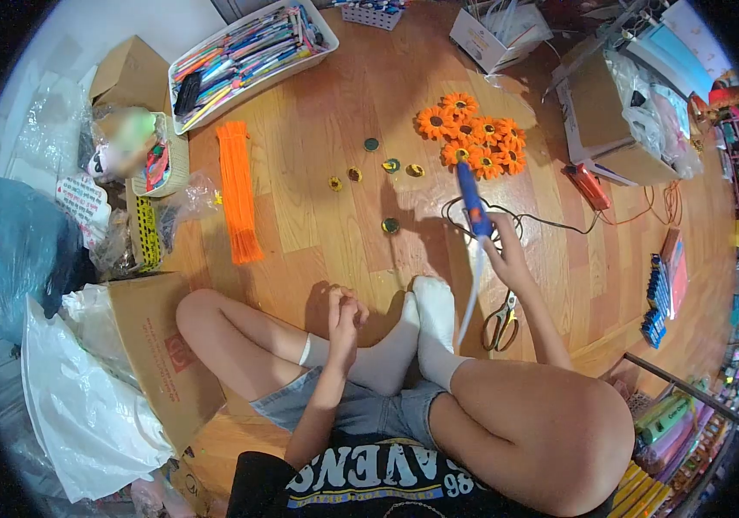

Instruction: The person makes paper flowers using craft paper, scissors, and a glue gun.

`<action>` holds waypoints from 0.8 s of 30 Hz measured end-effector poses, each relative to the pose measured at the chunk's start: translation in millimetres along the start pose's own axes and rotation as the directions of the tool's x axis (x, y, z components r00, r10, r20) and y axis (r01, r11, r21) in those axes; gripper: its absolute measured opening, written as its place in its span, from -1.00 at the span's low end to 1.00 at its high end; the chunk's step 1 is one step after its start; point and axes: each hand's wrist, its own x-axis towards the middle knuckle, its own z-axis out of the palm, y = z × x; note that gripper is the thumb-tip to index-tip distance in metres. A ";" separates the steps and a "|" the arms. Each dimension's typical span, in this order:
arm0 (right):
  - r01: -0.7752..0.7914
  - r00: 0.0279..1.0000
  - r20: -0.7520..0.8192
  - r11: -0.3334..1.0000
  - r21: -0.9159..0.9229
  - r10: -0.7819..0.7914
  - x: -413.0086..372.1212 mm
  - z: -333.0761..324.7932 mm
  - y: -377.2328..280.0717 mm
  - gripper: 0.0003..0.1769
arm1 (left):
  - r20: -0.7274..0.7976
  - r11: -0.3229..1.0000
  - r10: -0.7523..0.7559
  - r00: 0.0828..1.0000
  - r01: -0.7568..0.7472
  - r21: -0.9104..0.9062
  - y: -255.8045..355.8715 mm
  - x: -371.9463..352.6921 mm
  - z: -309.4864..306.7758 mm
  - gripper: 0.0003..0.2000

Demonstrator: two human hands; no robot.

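My right hand (505, 250) is wrapped round a blue hot glue gun (470, 197), with a whitish glue stick trailing from its rear. The gun's tip points toward a cluster of orange flowers (464, 131) with dark centres. My left hand (346, 318) is over my lower leg, its fingers curled; what they hold, if anything, is hidden. Between the hands and farther forward, a round green piece (390, 225) lies on the floor. Several small round pieces, some with yellow, lie beyond it, including a dark green disc (371, 144).
An orange bundle of stems (237, 192) lies left, below a tray of pens (321, 30). Scissors (501, 328) are beside my right foot. Black cable loops lie under the glue gun. A red object (587, 186), boxes and a cardboard box (149, 345) stand around.
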 end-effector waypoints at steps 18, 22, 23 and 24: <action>-0.328 0.919 0.312 0.028 0.944 0.242 22.0 20.8 -61.1 -0.68 | 0.005 1.000 -0.003 1.000 0.003 0.010 -5.2 -1.7 -10.1 -0.91; -0.401 0.898 0.392 0.002 0.916 0.197 12.8 32.9 -70.7 -0.68 | -0.033 1.000 0.016 0.999 -0.017 -0.007 -2.8 -0.7 -8.3 -0.84; -0.406 0.900 0.373 0.120 0.906 0.225 10.2 34.0 -70.6 -0.70 | -0.045 0.999 0.035 0.998 -0.035 -0.003 -2.1 -0.1 -7.9 -0.85; -0.409 0.902 0.353 0.233 0.882 0.247 7.1 36.3 -69.5 -0.72 | -0.062 0.998 0.055 0.997 -0.055 0.003 -0.7 0.0 -8.3 -0.85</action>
